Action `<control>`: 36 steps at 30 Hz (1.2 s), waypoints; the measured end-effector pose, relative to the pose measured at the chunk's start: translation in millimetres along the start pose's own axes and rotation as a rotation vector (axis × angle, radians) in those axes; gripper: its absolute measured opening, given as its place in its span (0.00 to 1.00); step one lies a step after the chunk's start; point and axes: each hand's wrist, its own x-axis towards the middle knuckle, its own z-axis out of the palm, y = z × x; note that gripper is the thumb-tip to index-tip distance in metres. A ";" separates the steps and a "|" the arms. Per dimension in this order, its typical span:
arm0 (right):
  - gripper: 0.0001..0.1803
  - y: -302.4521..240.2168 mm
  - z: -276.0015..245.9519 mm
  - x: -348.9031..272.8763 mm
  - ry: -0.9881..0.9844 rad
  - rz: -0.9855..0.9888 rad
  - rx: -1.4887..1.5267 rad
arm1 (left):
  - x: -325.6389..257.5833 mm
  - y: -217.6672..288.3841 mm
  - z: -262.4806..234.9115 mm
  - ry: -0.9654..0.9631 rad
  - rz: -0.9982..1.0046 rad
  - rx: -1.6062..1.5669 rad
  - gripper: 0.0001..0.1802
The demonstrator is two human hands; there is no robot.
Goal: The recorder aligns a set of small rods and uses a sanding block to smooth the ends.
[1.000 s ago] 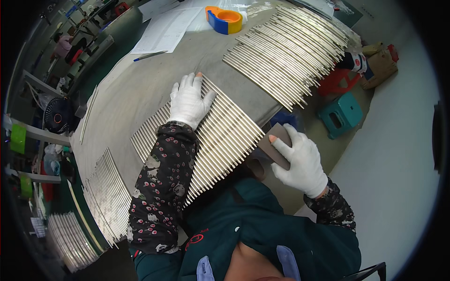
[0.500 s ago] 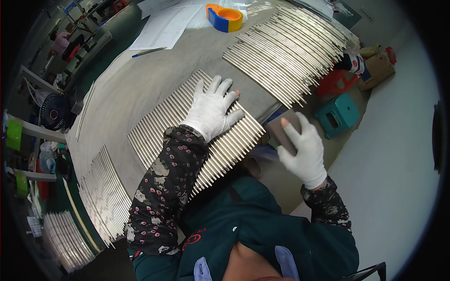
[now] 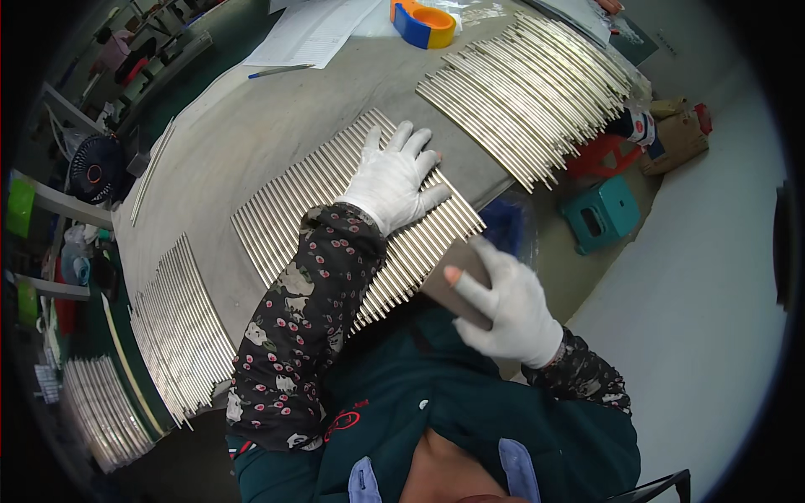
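Note:
My left hand [image 3: 394,176], in a white glove, lies flat with fingers spread on a row of thin, shiny metal rods [image 3: 293,205]. The rods lie side by side on a grey table [image 3: 222,155], their near ends reaching the table's front edge. In my right hand [image 3: 516,314], gloved in white with a bare fingertip showing, is a flat grey-brown block [image 3: 449,281] that looks like a sanding sponge. It is held at the near ends of the rods; whether it touches them I cannot tell.
A larger batch of metal rods [image 3: 537,92] lies at the far right, another batch [image 3: 180,327] at the left. At the back are an orange and blue tape dispenser [image 3: 422,23], paper sheets [image 3: 310,33] and a pen [image 3: 281,71]. A teal stool [image 3: 599,214] stands on the floor at right.
My right hand has moved left and nearer to me, bringing the block to the rods' near ends. My left hand stays on the rods; the view has shifted slightly.

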 end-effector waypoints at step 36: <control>0.34 0.7 13.7 -10.2 0.035 0.000 0.016 | 17.3 4.8 10.4 -0.046 0.007 0.062 0.32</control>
